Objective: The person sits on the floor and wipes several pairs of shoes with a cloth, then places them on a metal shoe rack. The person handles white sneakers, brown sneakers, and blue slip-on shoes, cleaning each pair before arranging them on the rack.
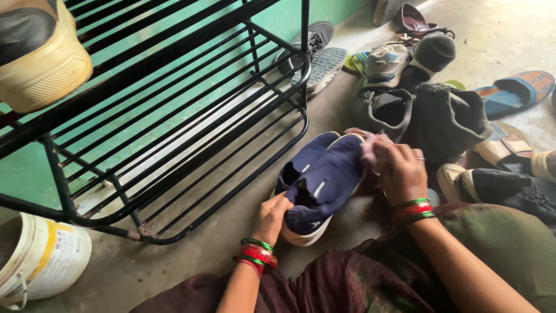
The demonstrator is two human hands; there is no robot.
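Shoe in my hands (321,182): on the floor (191,255), right of the rack (174,116).
Rack: one shoe (37,52) on its upper tier, far left.
Bucket (40,258): below the rack's left corner.
Shoe pile (440,98): behind and right of my hands.

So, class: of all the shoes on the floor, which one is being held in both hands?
The navy blue slip-on shoe beside the black rack; left hand at its heel, right hand at its toe. The others lie untouched.
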